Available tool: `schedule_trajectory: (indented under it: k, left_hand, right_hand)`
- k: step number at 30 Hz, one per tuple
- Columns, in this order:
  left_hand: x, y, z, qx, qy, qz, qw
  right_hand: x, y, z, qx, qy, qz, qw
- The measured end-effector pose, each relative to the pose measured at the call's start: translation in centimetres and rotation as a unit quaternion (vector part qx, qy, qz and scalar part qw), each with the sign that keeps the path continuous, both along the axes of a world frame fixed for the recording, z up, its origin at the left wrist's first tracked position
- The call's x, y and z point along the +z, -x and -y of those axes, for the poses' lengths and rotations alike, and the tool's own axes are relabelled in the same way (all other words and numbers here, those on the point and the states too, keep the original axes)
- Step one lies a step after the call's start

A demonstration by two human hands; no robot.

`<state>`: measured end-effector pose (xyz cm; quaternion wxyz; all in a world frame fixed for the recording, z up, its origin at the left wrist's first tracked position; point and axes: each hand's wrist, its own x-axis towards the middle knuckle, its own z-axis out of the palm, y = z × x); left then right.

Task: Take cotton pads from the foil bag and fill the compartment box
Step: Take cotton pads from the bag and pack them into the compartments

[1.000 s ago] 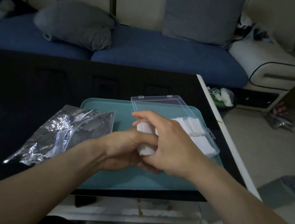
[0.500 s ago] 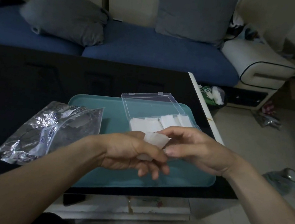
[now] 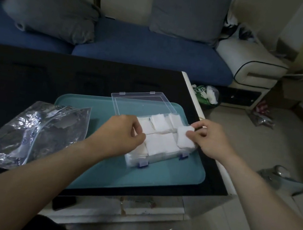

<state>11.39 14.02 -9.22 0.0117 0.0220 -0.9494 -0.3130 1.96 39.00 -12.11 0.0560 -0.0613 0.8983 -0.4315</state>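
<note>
A clear compartment box with its lid tipped back sits on a teal tray. White cotton pads fill its compartments. My right hand pinches a small stack of pads at the box's right front corner. Over the box's left side, my left hand has its fingers curled down onto the pads there; whether it holds one is hidden. The crumpled foil bag lies left of the tray, partly over its rim, mouth toward the box.
The tray rests near the right front corner of a black table, whose white right edge is close to my right hand. A blue sofa with grey cushions stands behind. A bin bag with rubbish sits on the floor at the right.
Both hands have parted and moved forward to the box. My right hand carried a stack of pads to the right front compartment; my left hand went down onto the left side.
</note>
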Motion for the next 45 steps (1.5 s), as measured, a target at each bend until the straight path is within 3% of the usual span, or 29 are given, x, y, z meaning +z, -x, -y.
schedule_trajectory:
  k: [4, 10, 13, 16, 20, 22, 24, 27, 30, 33, 36, 39, 45]
  left_hand:
    - [-1.1, -0.2, 0.0, 0.005, 0.087, 0.045, 0.995]
    - [-1.7, -0.5, -0.4, 0.004, 0.094, 0.070, 0.993]
    - [-2.1, -0.7, -0.7, 0.000, 0.103, 0.057, 0.993]
    - [-2.1, -0.9, -0.5, 0.005, 0.095, 0.013, 0.995]
    - [-0.3, -1.6, 1.6, 0.041, 0.066, -0.086, 0.993]
    - [0.8, -2.2, 3.4, 0.063, 0.064, -0.164, 0.982]
    - [1.6, -3.0, 5.5, 0.091, 0.082, -0.202, 0.972]
    - [1.9, -4.4, 8.5, 0.145, 0.142, -0.127, 0.971]
    - [1.1, -5.8, 11.3, 0.177, 0.224, -0.032, 0.958]
    - [0.4, -6.8, 14.5, 0.209, 0.226, 0.069, 0.949]
    - [0.1, -7.5, 16.9, 0.229, 0.155, 0.101, 0.956]
    - [0.2, -8.1, 18.5, 0.271, 0.105, 0.081, 0.953]
    - [0.2, -8.1, 20.0, 0.305, 0.090, 0.053, 0.947]
  right_hand:
    - [-0.4, 0.4, 0.9, 0.033, -0.105, -0.058, 0.992]
    - [-0.6, -0.8, 2.6, -0.002, -0.185, -0.169, 0.968]
    - [0.7, -1.0, 2.7, 0.041, -0.229, -0.188, 0.954]
    - [1.8, -1.4, 2.7, 0.097, -0.275, -0.116, 0.949]
    - [2.2, -1.4, 2.7, 0.094, -0.302, -0.078, 0.945]
    - [2.5, -1.0, 3.1, 0.076, -0.299, -0.115, 0.944]
    - [3.3, -0.9, 4.2, 0.038, -0.227, -0.205, 0.951]
    - [4.8, -2.7, 8.2, 0.055, -0.071, -0.307, 0.948]
    - [4.8, -6.0, 13.9, 0.193, 0.003, -0.284, 0.939]
    - [3.2, -8.9, 19.4, 0.372, -0.028, -0.215, 0.903]
    - [1.3, -10.8, 22.8, 0.468, -0.142, -0.156, 0.858]
    - [0.6, -11.5, 24.5, 0.459, -0.250, -0.166, 0.836]
    - [0.9, -10.3, 25.1, 0.369, -0.201, -0.182, 0.889]
